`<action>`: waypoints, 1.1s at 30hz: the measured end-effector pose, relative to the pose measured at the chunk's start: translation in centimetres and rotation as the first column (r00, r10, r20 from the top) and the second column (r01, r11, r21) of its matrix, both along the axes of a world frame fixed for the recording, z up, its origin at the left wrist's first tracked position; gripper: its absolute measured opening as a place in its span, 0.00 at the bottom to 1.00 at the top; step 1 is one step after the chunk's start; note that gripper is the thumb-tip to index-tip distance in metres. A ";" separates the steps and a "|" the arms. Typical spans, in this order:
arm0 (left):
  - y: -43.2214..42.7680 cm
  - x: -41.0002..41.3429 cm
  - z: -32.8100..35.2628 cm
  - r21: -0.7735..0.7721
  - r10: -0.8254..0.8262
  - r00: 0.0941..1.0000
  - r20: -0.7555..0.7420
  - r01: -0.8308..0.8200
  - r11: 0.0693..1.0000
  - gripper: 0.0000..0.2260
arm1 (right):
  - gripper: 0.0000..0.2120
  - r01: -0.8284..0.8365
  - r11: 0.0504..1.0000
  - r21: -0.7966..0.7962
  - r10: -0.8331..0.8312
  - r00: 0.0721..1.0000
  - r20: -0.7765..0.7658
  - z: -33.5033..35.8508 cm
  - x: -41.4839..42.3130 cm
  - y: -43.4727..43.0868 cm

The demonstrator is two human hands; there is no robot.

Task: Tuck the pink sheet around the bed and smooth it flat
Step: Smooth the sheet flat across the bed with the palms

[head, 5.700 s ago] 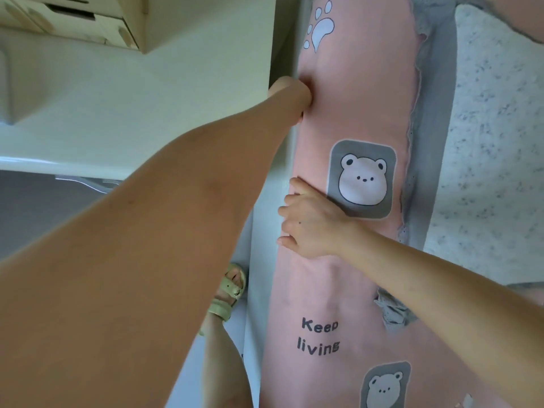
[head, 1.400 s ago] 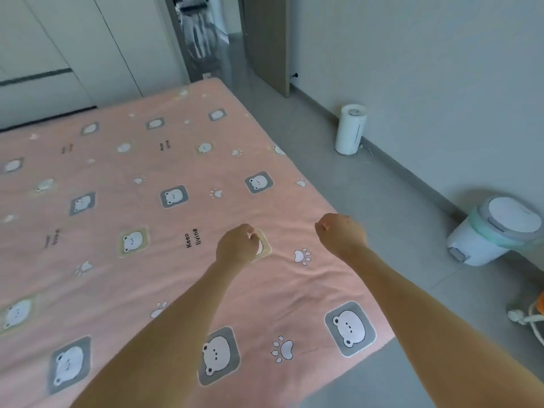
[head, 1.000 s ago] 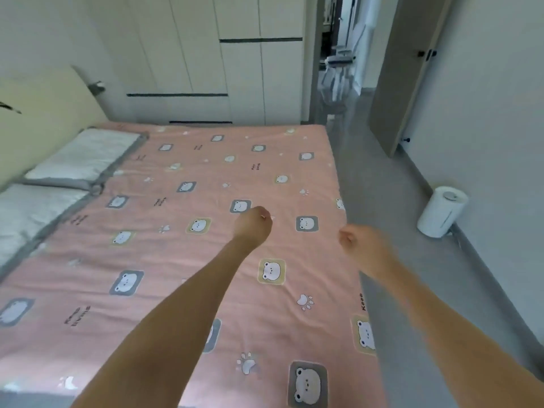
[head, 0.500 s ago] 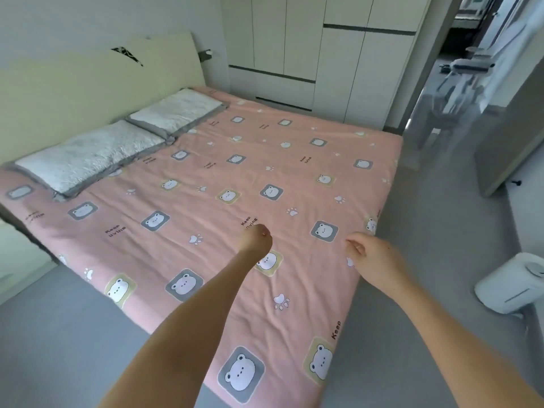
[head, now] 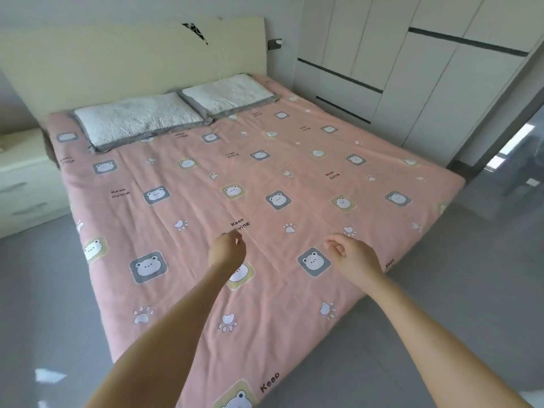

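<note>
The pink sheet, printed with bears and paw marks, covers the whole bed and lies mostly flat, with faint creases across the middle. Its edges hang over the near side and the foot of the bed. My left hand hovers above the sheet near the "Keep living" print, its fingers loosely curled and holding nothing. My right hand hovers to the right of it, beside a grey bear patch. Its fingers are also loosely curled and hold nothing.
Two white pillows with grey borders lie against the cream headboard. A pale nightstand stands to the left of the bed. White wardrobes line the far side. Grey floor runs round the near corner.
My view has swung from the bedside gap, where both hands pressed the sheet down, round to take in the whole bed. Both hands are now off the sheet and held out in front.
</note>
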State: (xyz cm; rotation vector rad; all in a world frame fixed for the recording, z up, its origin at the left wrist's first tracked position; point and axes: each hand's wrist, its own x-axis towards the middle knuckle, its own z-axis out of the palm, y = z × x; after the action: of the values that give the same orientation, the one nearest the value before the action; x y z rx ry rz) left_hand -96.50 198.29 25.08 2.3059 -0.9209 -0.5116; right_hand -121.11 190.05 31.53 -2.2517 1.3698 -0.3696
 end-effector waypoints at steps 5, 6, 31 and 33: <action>-0.9 -1.7 -3.2 0.009 0.263 0.965 0.003 -0.263 0.965 0.14 | 0.13 -0.215 0.977 -0.012 0.215 0.977 0.017 -3.2 0.8 -8.4; -1.0 -1.8 -3.9 0.012 0.310 0.951 -0.003 -0.310 0.951 0.14 | 0.13 -0.252 0.968 -0.019 0.252 0.968 0.008 -4.1 1.4 -9.9; -18.3 24.2 -36.1 0.477 0.217 0.907 0.360 -0.379 0.793 0.26 | 0.31 -0.673 0.726 -0.138 0.556 0.694 -0.458 -41.3 41.2 -40.4; -15.0 27.0 -38.2 0.447 0.288 0.868 0.404 -0.462 0.766 0.26 | 0.32 -0.597 0.795 -0.112 0.468 0.720 -0.512 -43.3 42.9 -40.7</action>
State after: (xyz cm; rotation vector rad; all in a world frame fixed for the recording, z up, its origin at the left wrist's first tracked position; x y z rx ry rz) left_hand -69.47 183.27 -13.12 3.0590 -0.4319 -0.2364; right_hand -78.22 149.36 -11.78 -2.9737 0.7965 0.2211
